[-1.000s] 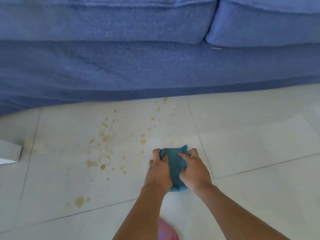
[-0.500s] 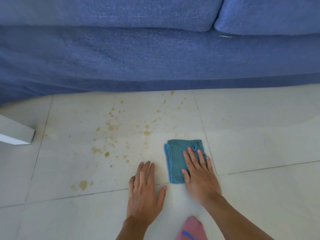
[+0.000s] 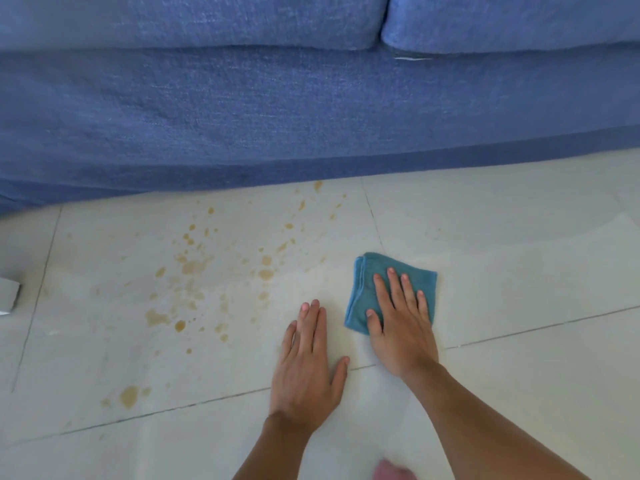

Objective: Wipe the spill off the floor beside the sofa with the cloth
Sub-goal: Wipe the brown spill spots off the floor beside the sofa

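Observation:
A folded teal cloth [image 3: 367,289] lies flat on the pale tiled floor [image 3: 519,271] in front of the blue sofa [image 3: 277,116]. My right hand [image 3: 398,323] rests palm down on the cloth with its fingers spread. My left hand [image 3: 308,368] lies flat on the bare tile just left of the cloth, holding nothing. The spill [image 3: 194,268] is a scatter of brown-yellow drops and blotches left of both hands, reaching up to the sofa's base, with one larger blotch [image 3: 129,396] near the lower left.
The sofa's skirt runs across the whole width right behind the spill. A grey-white furniture corner [image 3: 8,294] pokes in at the left edge. Something pink [image 3: 391,472] shows at the bottom edge between my forearms.
Both hands held the bunched cloth a second ago. The cloth now lies flat under my right palm, and my left hand has let go and rests on the floor.

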`<action>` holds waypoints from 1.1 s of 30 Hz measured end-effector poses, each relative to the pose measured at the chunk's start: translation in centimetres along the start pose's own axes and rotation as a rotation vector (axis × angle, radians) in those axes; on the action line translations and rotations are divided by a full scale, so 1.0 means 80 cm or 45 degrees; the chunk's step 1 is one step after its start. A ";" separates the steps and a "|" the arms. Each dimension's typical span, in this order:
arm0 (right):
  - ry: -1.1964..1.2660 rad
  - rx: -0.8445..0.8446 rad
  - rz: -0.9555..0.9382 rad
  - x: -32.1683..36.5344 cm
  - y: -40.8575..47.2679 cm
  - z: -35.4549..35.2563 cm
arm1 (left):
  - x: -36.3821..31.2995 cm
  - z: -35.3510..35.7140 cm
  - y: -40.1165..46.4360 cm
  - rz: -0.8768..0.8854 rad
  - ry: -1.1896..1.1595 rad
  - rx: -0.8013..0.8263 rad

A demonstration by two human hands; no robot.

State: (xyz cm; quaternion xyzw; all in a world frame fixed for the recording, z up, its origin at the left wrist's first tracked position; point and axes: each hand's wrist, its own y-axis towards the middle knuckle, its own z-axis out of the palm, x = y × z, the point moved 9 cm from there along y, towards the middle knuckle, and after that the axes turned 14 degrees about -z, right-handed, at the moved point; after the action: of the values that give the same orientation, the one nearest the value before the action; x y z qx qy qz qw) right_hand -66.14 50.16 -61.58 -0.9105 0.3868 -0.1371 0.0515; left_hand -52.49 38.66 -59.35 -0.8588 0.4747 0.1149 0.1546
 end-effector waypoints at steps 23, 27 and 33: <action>-0.008 -0.137 0.376 -0.128 0.059 -0.044 | -0.053 0.019 0.057 0.066 0.073 0.048; 0.102 -0.147 0.528 -0.144 0.126 -0.060 | -0.050 0.017 0.062 0.114 0.089 0.017; 0.038 -0.023 -0.002 -0.025 0.185 -0.050 | -0.046 0.010 0.072 0.145 0.096 0.072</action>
State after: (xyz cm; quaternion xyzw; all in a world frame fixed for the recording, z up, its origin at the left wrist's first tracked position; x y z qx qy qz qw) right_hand -78.83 41.35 -61.09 -0.9090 0.3881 -0.1471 0.0377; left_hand -59.33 38.93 -59.71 -0.8293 0.5315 0.0776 0.1541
